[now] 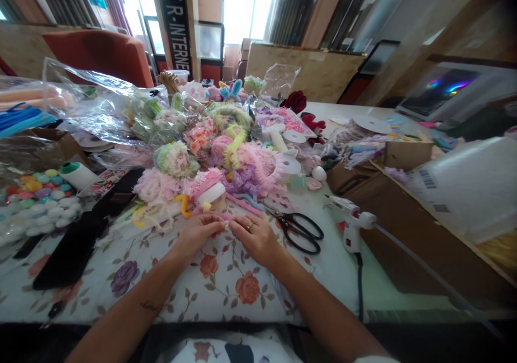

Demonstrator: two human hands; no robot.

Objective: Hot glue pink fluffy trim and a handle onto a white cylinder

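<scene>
My left hand and my right hand meet over the flowered cloth, fingertips nearly touching. Both pinch a small whitish piece, mostly covered by the fingers; its kind does not show. A ring sits on a finger of my right hand. Just beyond the fingers lie a pink fuzzy stick, a bent yellow pipe cleaner and a spool of pink trim. Black-handled scissors rest to the right of my right hand, blades pointing toward the pile.
A white glue gun with its cord stands at the right, beside a cardboard box. Coloured pompoms and a black phone-like slab lie at the left. Yarn, ribbons and plastic bags heap up behind.
</scene>
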